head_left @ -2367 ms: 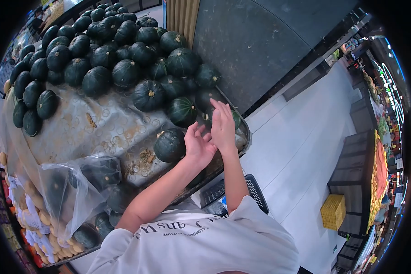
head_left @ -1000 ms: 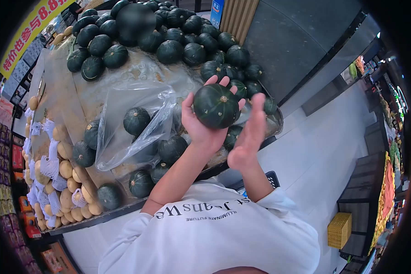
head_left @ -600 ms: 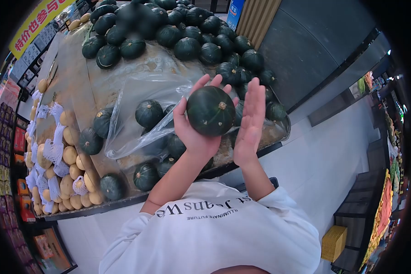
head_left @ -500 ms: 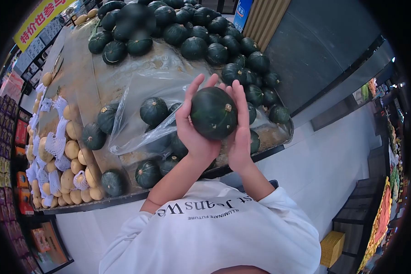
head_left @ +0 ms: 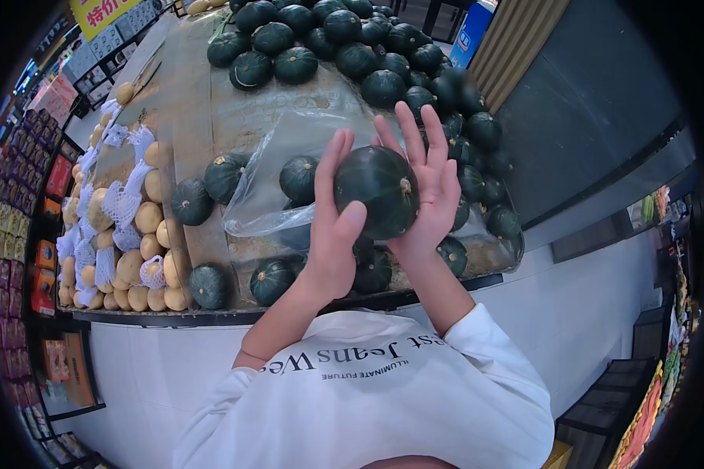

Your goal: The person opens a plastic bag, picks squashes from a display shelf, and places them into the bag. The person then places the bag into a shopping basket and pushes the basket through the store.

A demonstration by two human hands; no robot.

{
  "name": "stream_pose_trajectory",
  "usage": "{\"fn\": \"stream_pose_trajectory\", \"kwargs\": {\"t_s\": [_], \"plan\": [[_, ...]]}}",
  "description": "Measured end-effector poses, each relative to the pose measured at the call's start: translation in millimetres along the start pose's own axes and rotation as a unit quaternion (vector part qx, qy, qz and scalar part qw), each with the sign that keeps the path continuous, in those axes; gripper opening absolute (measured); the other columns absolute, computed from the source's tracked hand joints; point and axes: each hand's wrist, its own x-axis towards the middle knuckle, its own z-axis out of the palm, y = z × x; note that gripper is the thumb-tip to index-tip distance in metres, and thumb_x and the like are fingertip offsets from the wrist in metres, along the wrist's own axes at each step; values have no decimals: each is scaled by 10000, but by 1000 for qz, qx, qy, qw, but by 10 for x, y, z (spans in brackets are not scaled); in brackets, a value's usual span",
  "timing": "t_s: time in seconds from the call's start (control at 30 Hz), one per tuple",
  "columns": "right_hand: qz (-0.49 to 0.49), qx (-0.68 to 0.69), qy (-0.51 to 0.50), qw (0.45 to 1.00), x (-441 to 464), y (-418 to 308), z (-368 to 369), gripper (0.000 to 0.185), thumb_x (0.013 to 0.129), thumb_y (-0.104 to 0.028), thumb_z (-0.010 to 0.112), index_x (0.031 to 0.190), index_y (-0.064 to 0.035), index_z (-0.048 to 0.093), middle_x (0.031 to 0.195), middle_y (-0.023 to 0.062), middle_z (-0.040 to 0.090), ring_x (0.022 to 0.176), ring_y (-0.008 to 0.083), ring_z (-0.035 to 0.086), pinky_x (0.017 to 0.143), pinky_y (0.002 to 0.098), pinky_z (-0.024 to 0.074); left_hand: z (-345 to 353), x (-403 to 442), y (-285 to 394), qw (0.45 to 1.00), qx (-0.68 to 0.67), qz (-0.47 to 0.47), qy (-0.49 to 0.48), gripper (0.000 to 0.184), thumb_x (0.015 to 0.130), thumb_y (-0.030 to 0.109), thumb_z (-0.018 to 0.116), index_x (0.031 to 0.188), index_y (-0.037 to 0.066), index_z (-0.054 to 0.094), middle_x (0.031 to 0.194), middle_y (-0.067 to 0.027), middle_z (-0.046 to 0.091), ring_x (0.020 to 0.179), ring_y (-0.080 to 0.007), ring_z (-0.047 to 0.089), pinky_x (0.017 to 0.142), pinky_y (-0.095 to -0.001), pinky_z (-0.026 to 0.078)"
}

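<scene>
A round dark green kabocha squash (head_left: 376,193) is held up in front of my chest, between both palms. My left hand (head_left: 332,227) presses its left side, thumb across the near face and fingers upright. Against its right side and underneath lies my right hand (head_left: 430,191), palm turned up and fingers spread outward. Just beyond and to the left, a clear plastic bag (head_left: 262,184) lies open on the display, with a squash (head_left: 298,179) in or under it; I cannot tell which. Other squashes (head_left: 272,282) sit along the near edge.
More kabochas (head_left: 360,59) are piled at the back and right of the display table (head_left: 184,117). Tan round produce (head_left: 149,217), some in white foam nets (head_left: 123,203), fills the left side. A dark grey panel (head_left: 594,102) stands at the right, above pale floor (head_left: 579,289).
The squash has turned slightly in my hands. My right hand's fingers have opened outward, and my left thumb has come onto the near face. The view has shifted, so the display appears farther right.
</scene>
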Motion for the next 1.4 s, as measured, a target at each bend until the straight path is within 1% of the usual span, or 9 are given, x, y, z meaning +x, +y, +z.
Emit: {"fn": "stream_pose_trajectory", "kwargs": {"t_s": [0.17, 0.2, 0.33, 0.57, 0.63, 0.77, 0.87, 1.17, 1.4], "plan": [[-110, -94, -113, 983, 203, 176, 258, 631, 952, -450, 307, 1434, -76, 149, 1475, 190, 220, 1307, 346, 348, 1103, 424, 225, -339, 4, 291, 986, 153, 33, 51, 637, 969, 453, 289, 1397, -19, 274, 1297, -196, 456, 1196, -237, 456, 1018, -333, 330], [-119, -107, -133, 978, 246, 191, 328, 643, 950, -455, 324, 1437, -79, 136, 1481, 183, 198, 1316, 337, 337, 1103, 423, 215, -413, -9, 279, 985, 148, 15, 90, 608, 985, 444, 248, 1332, -39, 379, 1219, -168, 523, 1134, -213, 502, 988, -315, 358], [-145, -142, -197, 959, 300, 443, 507, 641, 952, -435, 352, 1435, -68, 145, 1470, 172, 221, 1308, 315, 348, 1089, 418, 231, -630, -69, 308, 982, 71, -48, 167, 595, 969, 469, 315, 1263, -32, 447, 1181, -131, 543, 1082, -182, 526, 965, -317, 382], [21, -236, -177, 955, 200, 860, 483, 607, 981, -395, 314, 1442, -41, 139, 1467, 200, 209, 1263, 312, 399, 1034, 397, 307, -907, -43, 337, 971, 87, -122, 188, 520, 936, 415, 443, 1230, -13, 454, 1089, -104, 561, 986, -157, 566, 704, -304, 530], [23, -289, -169, 942, 173, 901, 391, 603, 988, -386, 301, 1446, -38, 122, 1475, 204, 179, 1285, 307, 364, 1041, 389, 301, -994, -30, 284, 973, 88, -155, 145, 498, 932, 411, 454, 1212, -2, 460, 1077, -106, 562, 969, -156, 571, 635, -298, 544], [48, -345, -144, 926, 236, 915, 206, 606, 995, -389, 282, 1448, -25, 110, 1490, 203, 121, 1348, 286, 246, 1068, 374, 276, -1146, 97, 122, 961, 27, -269, 65, 448, 937, 414, 440, 1192, 46, 440, 989, -131, 597, 716, -204, 643, 628, -309, 545], [19, -396, -120, 910, 355, 931, 117, 599, 987, -375, 321, 1430, -2, 165, 1481, 265, 117, 1392, 362, 112, 1107, 411, 159, -1081, 201, -32, 953, -54, -293, 60, 444, 936, 413, 440, 1203, 64, 381, 927, -137, 606, 619, -230, 640, 600, -314, 545], [57, -391, -95, 914, 457, 1071, -199, 571, 986, -382, 310, 1432, -35, 223, 1484, 267, 111, 1390, 364, 127, 1109, 392, 162, -1082, 402, -463, 938, -178, -293, 54, 452, 944, 378, 418, 1212, 14, 410, 998, -185, 590, 733, -299, 658, 659, -385, 573], [70, -384, -67, 918, 443, 1193, -368, 556, 984, -362, 331, 1437, -57, 228, 1488, 259, 113, 1387, 365, 142, 1106, 389, 170, -893, 508, -523, 947, -111, -279, 116, 572, 928, 309, 458, 1386, 67, 214, 1256, -218, 436, 864, -344, 639, 727, -416, 561]]}}
